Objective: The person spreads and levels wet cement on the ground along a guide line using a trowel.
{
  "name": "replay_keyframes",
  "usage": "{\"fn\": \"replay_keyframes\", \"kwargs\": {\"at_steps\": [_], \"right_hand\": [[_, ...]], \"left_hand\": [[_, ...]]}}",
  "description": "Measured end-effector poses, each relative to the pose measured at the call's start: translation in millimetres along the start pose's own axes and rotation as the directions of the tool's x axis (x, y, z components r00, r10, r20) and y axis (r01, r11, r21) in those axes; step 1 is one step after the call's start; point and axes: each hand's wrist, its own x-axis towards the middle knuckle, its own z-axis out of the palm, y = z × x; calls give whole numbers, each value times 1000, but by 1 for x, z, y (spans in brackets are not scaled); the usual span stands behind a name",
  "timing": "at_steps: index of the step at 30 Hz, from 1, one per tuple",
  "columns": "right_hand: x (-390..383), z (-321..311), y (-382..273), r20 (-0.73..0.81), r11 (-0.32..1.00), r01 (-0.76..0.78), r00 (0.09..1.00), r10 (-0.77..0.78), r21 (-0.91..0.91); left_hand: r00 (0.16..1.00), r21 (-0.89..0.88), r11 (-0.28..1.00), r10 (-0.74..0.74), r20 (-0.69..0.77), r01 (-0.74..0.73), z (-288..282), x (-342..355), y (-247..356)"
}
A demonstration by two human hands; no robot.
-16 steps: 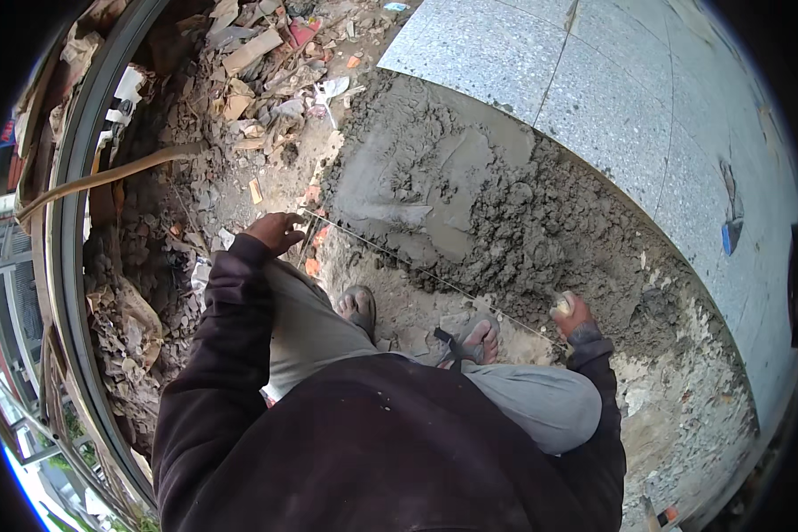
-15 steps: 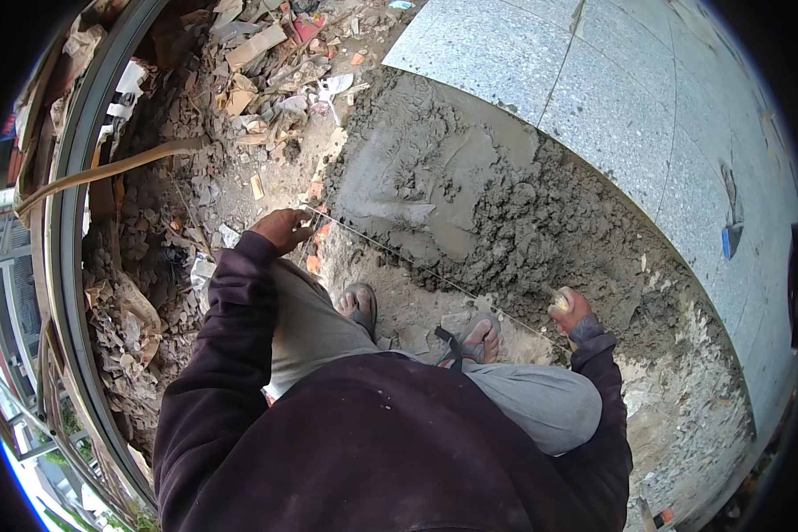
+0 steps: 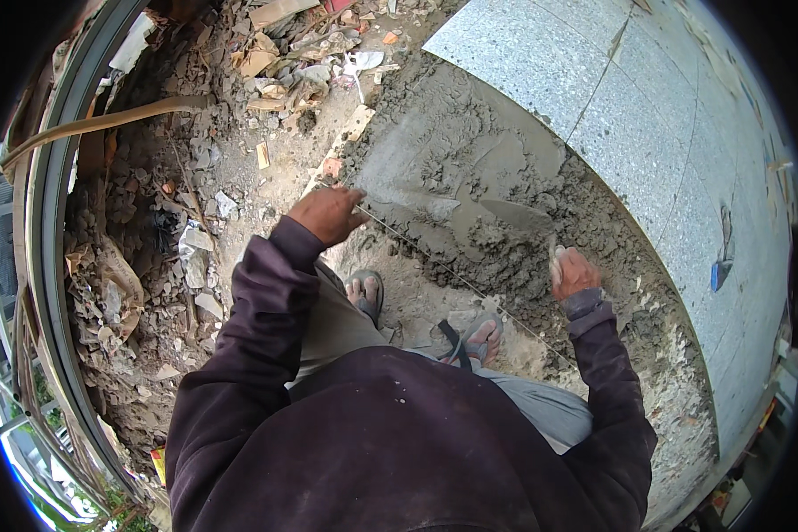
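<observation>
In the head view, the right hand (image 3: 575, 273) has its fingers wrapped tight around the handle of a trowel (image 3: 516, 215). The trowel's flat blade lies over the wet gray mortar (image 3: 406, 183), pointing up and to the left. The left hand (image 3: 326, 215) is empty as far as I can see. Its fingers are bent, with the tips a bit apart, right by a thin string (image 3: 443, 268). I can't tell if they touch it.

The string runs at a slant along the near edge of the mortar, just past the person's sandals (image 3: 371, 310). On the far right side, big speckled floor tiles (image 3: 541, 62) sit next to the mortar. On the left is a mess of broken bits (image 3: 226, 208).

The job looks partly done. The mortar is spread out, and the left part has some smooth patches. The part nearer the right hand is lumpy, so that bit looks left to smooth. No tile lies on the mortar.
</observation>
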Motion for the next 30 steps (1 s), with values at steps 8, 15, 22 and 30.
{"fn": "replay_keyframes", "kwargs": {"at_steps": [8,15,22,30], "right_hand": [[-2,12,-53,492,972,-218,858,151,82],[46,32,0,539,847,-531,719,439,18],[62,18,44,602,672,-715,626,496,190],[-72,-32,74,568,470,-862,486,664,188]], "left_hand": [[979,-101,981,-152,136,166,-14,47,-75],[992,-325,946,31,123,11,-17,64,-54],[975,-410,890,-140,175,201,-25,46,-89],[962,-450,851,-221,161,271,-3,10,-132]]}}
